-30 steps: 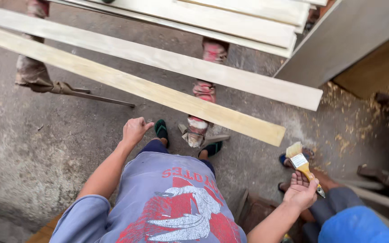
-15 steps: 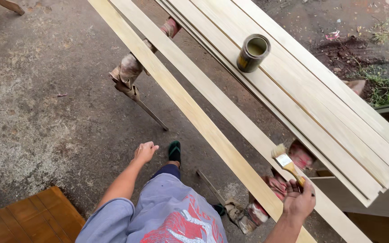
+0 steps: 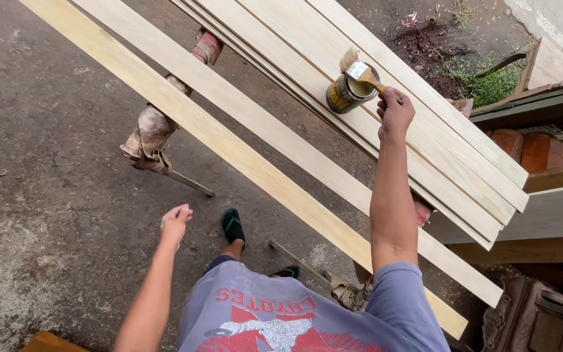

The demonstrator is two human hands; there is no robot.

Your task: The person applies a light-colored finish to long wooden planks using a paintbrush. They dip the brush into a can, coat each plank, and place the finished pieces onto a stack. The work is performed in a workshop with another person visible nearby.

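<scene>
**Brush Over the Tin, Boards Across the Trestles**

Fingers of the right hand (image 3: 395,112) were curled tight round the wooden handle of a flat paintbrush (image 3: 360,70), clamped on it with the arm stretched forward. The brush had a pale bristle head and a bright metal ferrule, and its head sat over the open mouth of a small round tin (image 3: 346,92), a squat cylinder with a yellowish side. The bristles seemed to rest at the rim; whether they touched the liquid inside could not be told.

The tin stood on a stack of long pale planks (image 3: 418,124), smooth-faced, straight-edged and laid side by side, running diagonally from the top of the view to the lower right. Two more boards lay apart from the stack, nearer the person: a pale one (image 3: 281,140) and a yellower one (image 3: 229,146), glossier in tone.

The left hand (image 3: 175,223) hung free beside the body over rough grey concrete (image 3: 40,195), fingers loosely bent, not closed on anything. Beneath the boards a stained, worn trestle leg (image 3: 154,133) showed, with a thin metal bar at its foot. One foot in a dark green sandal (image 3: 232,225) rested on the ground below.
</scene>
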